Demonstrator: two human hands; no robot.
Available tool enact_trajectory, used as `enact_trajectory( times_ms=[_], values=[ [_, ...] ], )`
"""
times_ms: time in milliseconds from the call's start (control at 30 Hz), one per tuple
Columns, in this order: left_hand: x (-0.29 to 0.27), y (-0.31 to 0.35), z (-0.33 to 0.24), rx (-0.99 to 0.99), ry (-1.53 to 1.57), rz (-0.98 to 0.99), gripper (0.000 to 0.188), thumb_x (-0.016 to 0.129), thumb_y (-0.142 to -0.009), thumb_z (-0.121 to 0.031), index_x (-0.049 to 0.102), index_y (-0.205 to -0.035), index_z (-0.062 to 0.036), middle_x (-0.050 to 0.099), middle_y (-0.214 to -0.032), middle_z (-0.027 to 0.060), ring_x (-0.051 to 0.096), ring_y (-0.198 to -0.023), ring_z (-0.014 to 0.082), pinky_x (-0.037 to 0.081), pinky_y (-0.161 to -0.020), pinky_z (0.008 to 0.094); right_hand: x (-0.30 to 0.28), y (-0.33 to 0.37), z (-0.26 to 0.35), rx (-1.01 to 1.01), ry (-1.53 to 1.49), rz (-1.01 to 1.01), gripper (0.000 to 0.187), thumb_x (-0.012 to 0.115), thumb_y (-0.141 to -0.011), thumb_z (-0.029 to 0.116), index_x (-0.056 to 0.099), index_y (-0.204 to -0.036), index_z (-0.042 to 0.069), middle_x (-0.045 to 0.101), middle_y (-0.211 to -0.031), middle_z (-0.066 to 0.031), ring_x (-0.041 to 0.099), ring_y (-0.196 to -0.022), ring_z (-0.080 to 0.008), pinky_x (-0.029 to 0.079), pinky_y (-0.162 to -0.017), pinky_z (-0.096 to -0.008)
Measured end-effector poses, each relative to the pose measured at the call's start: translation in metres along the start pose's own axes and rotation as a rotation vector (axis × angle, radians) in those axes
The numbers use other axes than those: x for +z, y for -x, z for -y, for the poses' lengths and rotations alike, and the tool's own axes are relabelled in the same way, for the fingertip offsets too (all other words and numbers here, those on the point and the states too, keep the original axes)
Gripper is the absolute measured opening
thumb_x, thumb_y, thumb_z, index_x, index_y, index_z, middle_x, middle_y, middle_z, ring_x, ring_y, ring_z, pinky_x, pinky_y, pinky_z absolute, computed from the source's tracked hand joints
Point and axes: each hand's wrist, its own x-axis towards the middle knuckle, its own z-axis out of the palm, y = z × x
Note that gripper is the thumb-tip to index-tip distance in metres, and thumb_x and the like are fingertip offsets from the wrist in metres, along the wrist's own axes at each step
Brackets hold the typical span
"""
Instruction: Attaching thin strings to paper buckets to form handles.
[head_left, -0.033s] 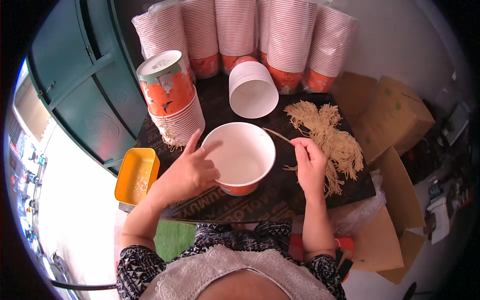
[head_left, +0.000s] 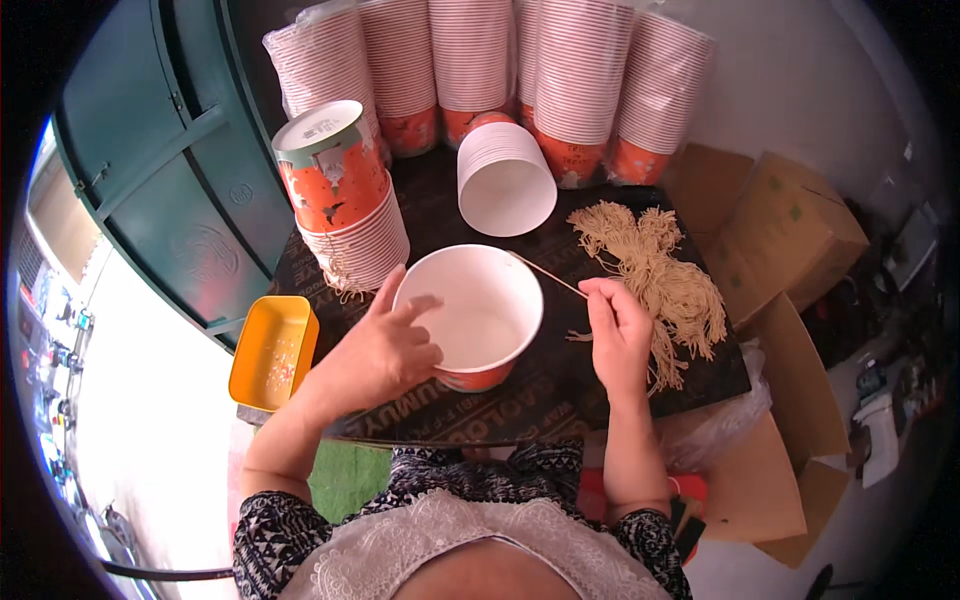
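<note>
On the black table before me stands a white-lined paper bucket point(head_left: 470, 310) with an orange outside, its mouth facing up toward me. My left hand point(head_left: 375, 345) grips its left rim, with a finger reaching over into the mouth and another along the outside. To the right, my right hand point(head_left: 622, 320) pinches the end of a thin beige cord point(head_left: 550, 274). The cord runs straight from the bucket's far right rim to my fingertips. How it is fixed at the rim is too small to tell. Beyond my right hand lies a bundle of beige cords point(head_left: 665, 280).
A yellow tray point(head_left: 255, 350) with small bits sits at the table's left edge. Behind it rises an upside-down bucket stack point(head_left: 345, 215) with cords hanging. Another stack point(head_left: 507, 195) lies on its side. Tall wrapped stacks point(head_left: 480, 60) line the back; cardboard boxes point(head_left: 800, 225) stand right.
The cord, slightly curved before, is now drawn straight between the rim and my right hand. The bucket has shifted a little to the left with my left hand on it.
</note>
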Motion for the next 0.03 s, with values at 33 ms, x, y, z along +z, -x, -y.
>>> enact_trajectory(
  times_ms=[33],
  values=[
    [0.0028, 0.002, -0.0007, 0.017, 0.005, 0.084, 0.012, 0.072, -0.074, -0.016, 0.061, -0.074, -0.0106, 0.06, -0.072, 0.004, 0.048, -0.13, 0.0295, 0.016, -0.116, 0.0639, 0.0013, 0.0044, 0.006, -0.067, 0.017, 0.008, 0.014, 0.056, -0.096, 0.006, 0.066, -0.102, -0.002, 0.055, -0.079, 0.0055, 0.044, -0.069, -0.0021, 0.036, -0.061, -0.0192]
  ],
)
